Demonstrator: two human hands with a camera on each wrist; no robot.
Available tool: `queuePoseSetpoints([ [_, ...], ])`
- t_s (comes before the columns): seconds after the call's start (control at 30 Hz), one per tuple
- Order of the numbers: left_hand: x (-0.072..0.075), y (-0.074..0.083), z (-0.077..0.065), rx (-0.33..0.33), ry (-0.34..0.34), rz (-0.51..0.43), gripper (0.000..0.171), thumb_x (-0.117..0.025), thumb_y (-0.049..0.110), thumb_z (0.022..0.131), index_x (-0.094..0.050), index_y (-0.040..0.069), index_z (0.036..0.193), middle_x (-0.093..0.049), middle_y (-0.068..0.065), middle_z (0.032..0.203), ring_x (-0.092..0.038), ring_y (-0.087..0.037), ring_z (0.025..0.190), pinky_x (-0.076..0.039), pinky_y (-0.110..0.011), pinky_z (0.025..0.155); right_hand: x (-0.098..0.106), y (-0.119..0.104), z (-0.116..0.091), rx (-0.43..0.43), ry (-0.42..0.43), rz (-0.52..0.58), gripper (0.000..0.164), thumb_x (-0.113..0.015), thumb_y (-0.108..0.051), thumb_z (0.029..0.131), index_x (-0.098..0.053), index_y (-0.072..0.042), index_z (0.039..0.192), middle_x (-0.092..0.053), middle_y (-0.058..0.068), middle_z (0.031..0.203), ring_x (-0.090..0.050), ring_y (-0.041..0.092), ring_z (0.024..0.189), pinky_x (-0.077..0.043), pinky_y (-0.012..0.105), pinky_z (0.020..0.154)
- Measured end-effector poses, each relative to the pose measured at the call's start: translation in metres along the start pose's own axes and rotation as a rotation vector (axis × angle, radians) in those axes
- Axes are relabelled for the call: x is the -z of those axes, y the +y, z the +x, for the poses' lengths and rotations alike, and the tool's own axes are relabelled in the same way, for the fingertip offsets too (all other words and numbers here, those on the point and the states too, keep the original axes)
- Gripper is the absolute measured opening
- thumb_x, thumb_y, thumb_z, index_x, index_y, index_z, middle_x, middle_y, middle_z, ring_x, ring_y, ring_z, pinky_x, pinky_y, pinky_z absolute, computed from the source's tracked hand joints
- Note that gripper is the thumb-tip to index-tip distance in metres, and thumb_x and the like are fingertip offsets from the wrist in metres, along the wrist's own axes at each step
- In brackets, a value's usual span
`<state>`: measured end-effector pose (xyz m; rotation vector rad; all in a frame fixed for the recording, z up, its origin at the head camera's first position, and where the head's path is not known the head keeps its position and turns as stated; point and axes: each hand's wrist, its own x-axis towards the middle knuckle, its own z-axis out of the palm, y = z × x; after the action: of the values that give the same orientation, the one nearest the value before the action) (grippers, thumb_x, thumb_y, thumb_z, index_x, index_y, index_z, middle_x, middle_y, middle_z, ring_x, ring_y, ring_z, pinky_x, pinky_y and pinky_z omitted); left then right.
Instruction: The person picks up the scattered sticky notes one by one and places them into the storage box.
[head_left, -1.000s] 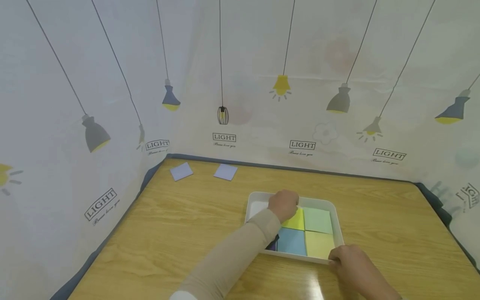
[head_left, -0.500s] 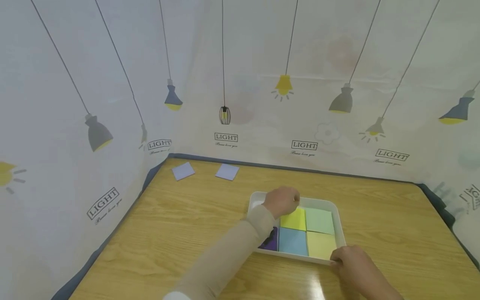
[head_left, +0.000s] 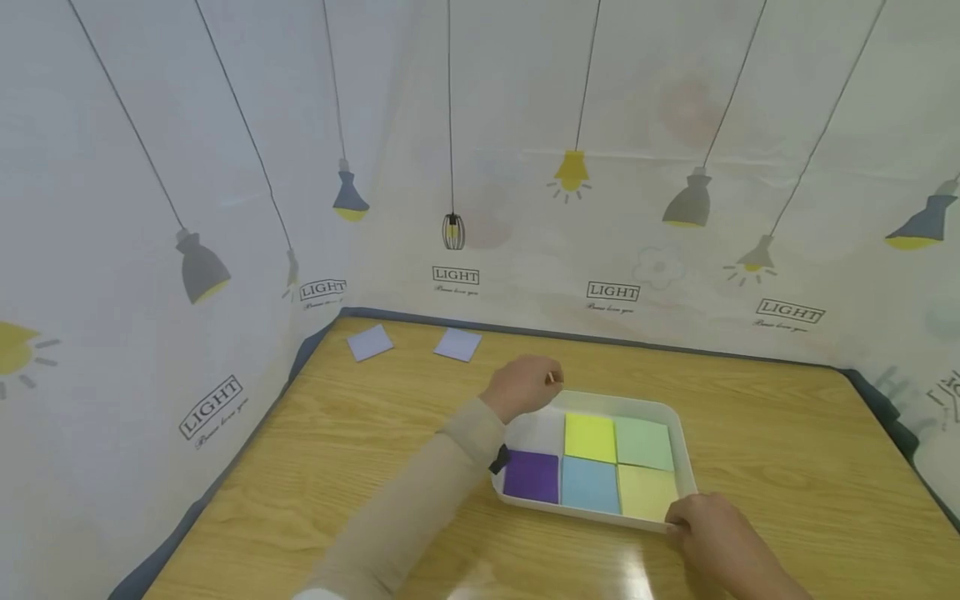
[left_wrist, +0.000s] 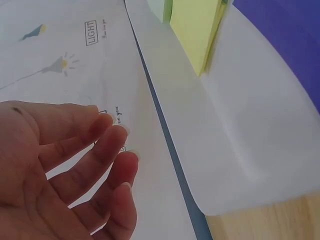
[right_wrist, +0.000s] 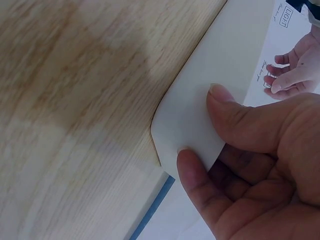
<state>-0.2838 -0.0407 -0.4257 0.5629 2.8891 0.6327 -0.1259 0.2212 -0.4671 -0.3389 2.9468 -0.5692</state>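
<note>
My left hand (head_left: pixel 521 387) is over the far left corner of a white rectangular tray (head_left: pixel 684 454). Its fingers are loosely bent, with nothing between them in the left wrist view. Square sticky note pads lie in two rows inside the tray: bright yellow (head_left: pixel 590 437) and pale green (head_left: pixel 643 443) at the back, purple (head_left: pixel 531 477), blue (head_left: pixel 591 485) and pale yellow (head_left: pixel 647 493) in front. The tray's back left part shows bare white. At the near right corner my right hand (head_left: pixel 712 529) pinches the tray's edge, thumb and fingers on its wall (right_wrist: pixel 185 120).
Two lilac square pads (head_left: pixel 370 342) lie apart near the back left of the wooden table (head_left: pixel 360 450). A white sheet printed with hanging lamps (head_left: pixel 525 225) rises behind and beside the table. A dark strip (head_left: pixel 487 327) runs along the back edge.
My left hand has drawn back leftward from above the bright yellow pad, uncovering it and the purple pad. The right hand stays at the tray's corner. The head view has shifted slightly.
</note>
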Motion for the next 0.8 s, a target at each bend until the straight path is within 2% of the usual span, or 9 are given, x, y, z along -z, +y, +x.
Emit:
queuePoseSetpoints([
  [0.17, 0.006, -0.012, -0.005, 0.019, 0.017, -0.01, 0.02, -0.058, 0.027, 0.103, -0.072, 0.02, 0.115, -0.073, 0.003, 0.11, -0.067, -0.014, 0.095, -0.055, -0.03, 0.075, 0.002, -0.001, 0.001, -0.019, -0.02, -0.003, 0.014, -0.079, -0.008, 0.083, -0.073, -0.016, 0.073, -0.067, -0.007, 0.074, -0.053, 0.008, 0.069, -0.05, 0.028, 0.064],
  [0.37, 0.007, -0.03, -0.004, 0.04, 0.065, 0.043, 0.02, -0.057, 0.025, 0.103, -0.073, 0.02, 0.113, -0.074, 0.003, 0.111, -0.068, -0.014, 0.098, -0.057, -0.031, 0.08, 0.001, -0.001, 0.002, -0.012, -0.023, -0.037, 0.017, -0.079, -0.009, 0.083, -0.071, -0.018, 0.071, -0.065, -0.008, 0.071, -0.05, 0.01, 0.068, -0.049, 0.031, 0.065],
  [0.67, 0.006, -0.073, 0.001, 0.095, 0.149, 0.032, 0.02, -0.058, 0.021, 0.102, -0.073, 0.015, 0.113, -0.075, -0.002, 0.113, -0.07, -0.021, 0.1, -0.059, -0.037, 0.082, 0.003, -0.003, 0.002, -0.042, -0.055, -0.011, 0.019, -0.078, -0.01, 0.085, -0.07, -0.019, 0.069, -0.064, -0.008, 0.07, -0.048, 0.011, 0.067, -0.048, 0.03, 0.064],
  [0.8, 0.008, -0.095, 0.005, 0.156, 0.165, 0.086, 0.021, -0.059, 0.024, 0.102, -0.072, 0.016, 0.117, -0.072, -0.006, 0.113, -0.067, -0.026, 0.102, -0.059, -0.04, 0.081, 0.003, -0.003, 0.002, -0.07, -0.075, 0.016, 0.019, -0.077, -0.011, 0.086, -0.069, -0.018, 0.07, -0.064, -0.008, 0.069, -0.049, 0.012, 0.067, -0.047, 0.029, 0.063],
])
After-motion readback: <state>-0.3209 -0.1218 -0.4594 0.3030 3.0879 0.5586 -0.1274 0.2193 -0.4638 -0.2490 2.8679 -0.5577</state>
